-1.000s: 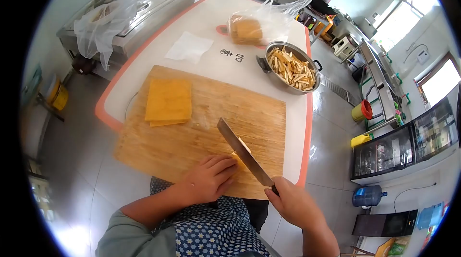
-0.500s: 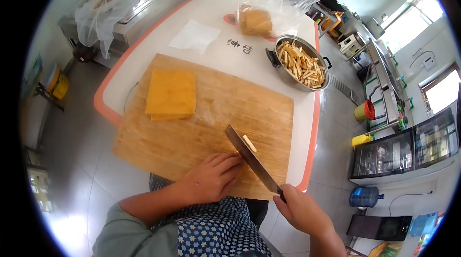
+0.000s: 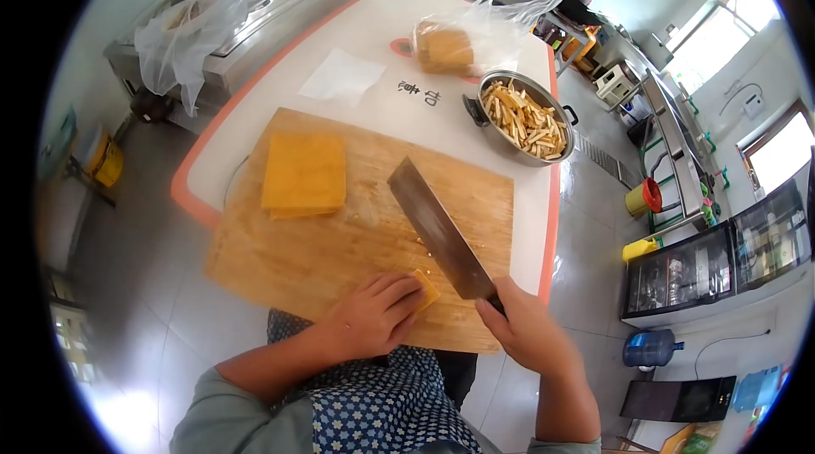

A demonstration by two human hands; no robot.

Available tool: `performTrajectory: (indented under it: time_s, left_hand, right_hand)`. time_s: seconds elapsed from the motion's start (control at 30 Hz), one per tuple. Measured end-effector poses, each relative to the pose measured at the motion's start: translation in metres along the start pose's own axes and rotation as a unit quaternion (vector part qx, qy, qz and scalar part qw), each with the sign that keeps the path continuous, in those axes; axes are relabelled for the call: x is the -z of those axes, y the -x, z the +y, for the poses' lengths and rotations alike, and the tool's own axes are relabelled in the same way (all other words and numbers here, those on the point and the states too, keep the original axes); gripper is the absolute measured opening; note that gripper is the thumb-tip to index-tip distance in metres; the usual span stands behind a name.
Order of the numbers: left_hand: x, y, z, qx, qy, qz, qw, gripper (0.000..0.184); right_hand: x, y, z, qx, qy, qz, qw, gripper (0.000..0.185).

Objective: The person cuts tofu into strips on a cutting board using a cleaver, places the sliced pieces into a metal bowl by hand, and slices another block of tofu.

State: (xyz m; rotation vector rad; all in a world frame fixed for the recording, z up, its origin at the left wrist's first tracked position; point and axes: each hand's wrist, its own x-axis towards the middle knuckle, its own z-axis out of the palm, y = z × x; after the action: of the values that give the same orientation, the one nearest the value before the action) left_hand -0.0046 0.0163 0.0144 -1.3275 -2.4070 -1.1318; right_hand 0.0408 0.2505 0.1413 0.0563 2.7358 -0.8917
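My left hand (image 3: 373, 314) presses down on a small orange-yellow slab (image 3: 427, 291) near the front edge of the wooden cutting board (image 3: 382, 242), fingers together. The handle of a wide cleaver (image 3: 441, 233) is in my right hand (image 3: 526, 322). Its blade lies tilted over the board, its broad face visible, to the right of the slab. Small crumbs lie by the blade. Square orange-yellow sheets (image 3: 304, 172) are stacked at the board's left. Behind the board, a steel pot (image 3: 525, 119) holds many cut strips.
A clear plastic bag (image 3: 475, 38) with more orange-yellow blocks and a white sheet (image 3: 342, 78) lie on the white table (image 3: 280, 81) with an orange edge. At the back left is a steel counter (image 3: 280, 13) with a plastic bag over it.
The cleaver has turned from nearly edge-on to showing its broad face, and its tip is farther up the board. The pale strip beside the blade no longer shows. My left hand stays on the slab.
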Motion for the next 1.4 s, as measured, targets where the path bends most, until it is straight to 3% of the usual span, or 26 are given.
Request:
performTrajectory:
  time_s: [0.23, 0.63, 0.77, 0.83, 1.03, 1.17, 1.27, 1.4]
  left_hand:
    - [-0.002, -0.001, -0.001, 0.006, 0.014, 0.0, 1.0, 0.037]
    - [-0.001, -0.005, -0.001, 0.002, 0.015, -0.026, 1.0, 0.04]
    - [0.001, -0.004, 0.0, -0.001, -0.02, -0.009, 1.0, 0.038]
    - [0.0, -0.002, 0.0, 0.0, -0.018, 0.009, 1.0, 0.038]
    - [-0.001, 0.0, 0.001, 0.006, -0.008, 0.012, 1.0, 0.034]
    - [-0.002, 0.0, 0.0, 0.006, 0.004, 0.016, 1.0, 0.035]
    - [-0.002, -0.001, -0.002, 0.004, 0.013, 0.01, 1.0, 0.035]
    - [0.0, -0.003, -0.001, -0.002, 0.016, 0.0, 1.0, 0.036]
  right_hand:
    - [0.0, 0.034, -0.002, -0.07, 0.052, -0.078, 0.993, 0.03]
    - [-0.032, -0.001, 0.002, 0.035, 0.069, -0.046, 0.996, 0.028]
    - [-0.023, -0.019, -0.006, 0.011, 0.048, -0.036, 0.998, 0.029]
    - [-0.015, -0.013, -0.001, 0.012, 0.008, 0.021, 1.0, 0.027]
    - [-0.001, 0.024, -0.011, -0.056, 0.055, -0.057, 0.995, 0.029]
    - [-0.005, 0.037, -0.002, -0.023, 0.065, -0.066, 0.995, 0.028]
    - [-0.003, 0.038, -0.006, -0.063, 0.083, -0.103, 0.989, 0.029]
    - [-0.021, 0.025, 0.001, -0.019, 0.085, -0.072, 0.994, 0.029]
